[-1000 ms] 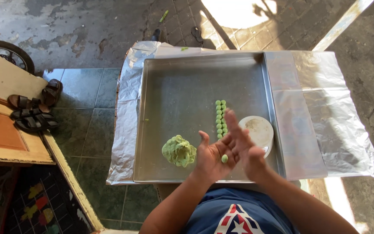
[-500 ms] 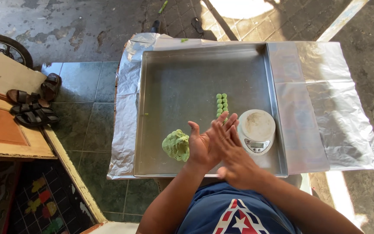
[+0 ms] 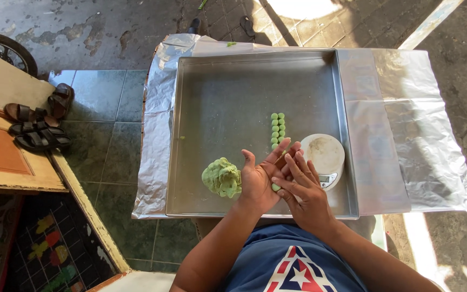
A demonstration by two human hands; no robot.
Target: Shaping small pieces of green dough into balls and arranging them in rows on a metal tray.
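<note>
From the head camera, the left hand (image 3: 258, 181) lies palm up and the right hand (image 3: 304, 186) presses flat over it, a small green dough ball (image 3: 275, 187) peeking out between the palms above the metal tray (image 3: 217, 92). Just beside the left hand sits the green dough lump (image 3: 221, 177); beyond the fingers run two short rows of green balls (image 3: 277, 130), the round white scale (image 3: 325, 157) near the right hand, all on the foil-covered worktop (image 3: 406, 135).
</note>
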